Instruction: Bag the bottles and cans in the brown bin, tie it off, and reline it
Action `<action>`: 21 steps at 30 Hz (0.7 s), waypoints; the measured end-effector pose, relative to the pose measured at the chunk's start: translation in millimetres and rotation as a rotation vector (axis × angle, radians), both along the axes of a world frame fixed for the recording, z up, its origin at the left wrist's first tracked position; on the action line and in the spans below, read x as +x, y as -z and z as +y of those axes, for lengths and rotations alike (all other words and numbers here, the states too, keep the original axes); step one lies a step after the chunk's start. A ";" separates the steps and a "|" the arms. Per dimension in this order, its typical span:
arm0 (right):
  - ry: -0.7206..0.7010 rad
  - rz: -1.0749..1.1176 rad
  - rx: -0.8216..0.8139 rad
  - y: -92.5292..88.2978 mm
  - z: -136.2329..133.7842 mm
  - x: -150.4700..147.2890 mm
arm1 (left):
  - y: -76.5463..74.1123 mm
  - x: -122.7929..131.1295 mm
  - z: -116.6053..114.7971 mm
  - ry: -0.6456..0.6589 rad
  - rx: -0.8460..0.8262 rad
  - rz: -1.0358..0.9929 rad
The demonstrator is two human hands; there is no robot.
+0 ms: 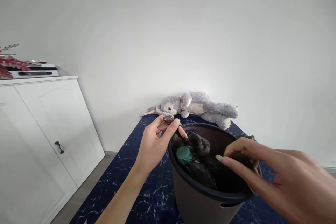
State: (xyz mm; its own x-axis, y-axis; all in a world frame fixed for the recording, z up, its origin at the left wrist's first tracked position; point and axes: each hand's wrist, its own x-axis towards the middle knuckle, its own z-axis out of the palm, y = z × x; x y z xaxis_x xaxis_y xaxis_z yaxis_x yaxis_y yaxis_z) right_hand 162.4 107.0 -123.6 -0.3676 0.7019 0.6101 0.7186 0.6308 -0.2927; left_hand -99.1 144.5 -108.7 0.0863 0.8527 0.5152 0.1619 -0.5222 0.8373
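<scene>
A dark round trash bin (204, 199) stands in front of me, and a black plastic trash bag (201, 171) lies bunched inside it. Among the bag's folds shows a round green cap-like thing (184, 154); what it belongs to is hidden. At the bin's left rim my left hand (160, 134) pinches a gathered piece of the bag between thumb and fingers. Over the right rim, my right hand (273, 171) is closed on another part of the black bag, which is partly hidden behind its fingers.
The bin rests on a dark blue marble-patterned table (154, 189). Behind it, a grey plush rabbit (194, 106) lies on its side along the wall (168, 35). At left stands a white cabinet (52, 129) with a white and black box (39, 71) and red leaves (13, 64) on top.
</scene>
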 end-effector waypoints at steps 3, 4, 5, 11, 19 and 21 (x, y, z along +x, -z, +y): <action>-0.016 0.021 -0.080 1.1 2.4 -9.0 | -5.5 4.9 -14.0 0.023 0.041 0.013; -0.022 0.029 -0.106 0.7 2.9 -12.5 | -6.6 6.3 -17.9 0.034 0.049 0.018; -0.032 0.031 -0.129 -0.1 3.4 -16.0 | -7.2 7.7 -21.3 0.045 0.053 0.021; -0.035 0.039 -0.283 -7.3 7.2 -30.7 | -7.4 19.0 -39.5 0.111 0.053 -0.004; -0.102 0.014 -0.492 -13.0 5.4 -27.9 | -5.2 31.0 -59.4 0.149 0.100 -0.018; -0.123 0.023 -0.510 -14.2 4.7 -27.1 | -5.3 30.3 -57.3 0.154 0.095 -0.034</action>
State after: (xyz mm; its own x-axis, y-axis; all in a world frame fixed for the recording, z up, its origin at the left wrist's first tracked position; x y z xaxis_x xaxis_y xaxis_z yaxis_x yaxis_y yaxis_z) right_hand 135.4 111.7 -109.4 -0.4569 0.8643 0.2104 0.6381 0.4833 -0.5994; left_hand -68.8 87.1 -103.5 0.1932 0.7779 0.5980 0.0461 -0.6160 0.7864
